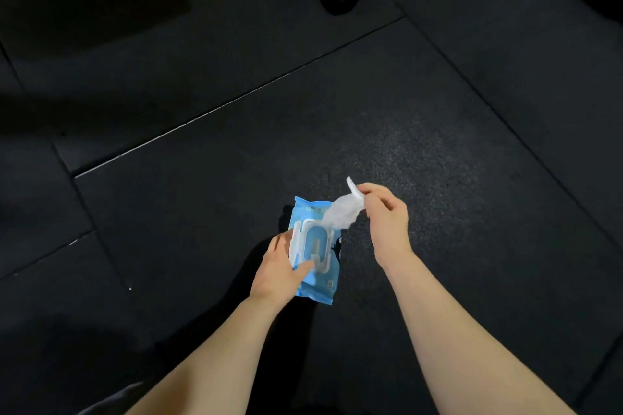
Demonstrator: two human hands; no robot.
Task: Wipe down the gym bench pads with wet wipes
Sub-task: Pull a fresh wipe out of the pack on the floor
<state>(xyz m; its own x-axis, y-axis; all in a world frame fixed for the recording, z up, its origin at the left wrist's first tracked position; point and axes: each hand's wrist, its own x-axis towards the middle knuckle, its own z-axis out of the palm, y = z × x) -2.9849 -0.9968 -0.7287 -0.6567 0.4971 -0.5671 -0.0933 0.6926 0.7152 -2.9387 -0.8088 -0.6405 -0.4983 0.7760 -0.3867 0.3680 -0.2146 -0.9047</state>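
I am gripping the blue wipes pack [315, 266] in my left hand [281, 268], lid flipped open. My right hand [384, 216], at one o'clock from it, is pinching a white wipe [342, 212] trailing from the opening.

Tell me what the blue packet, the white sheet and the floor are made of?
The blue packet looks like soft plastic film, shiny and crinkled, with a hard white plastic lid. The white sheet seems thin cloth-like fibre, limp and draping. The floor looks like black rubber tiles, matte and speckled, with seams.
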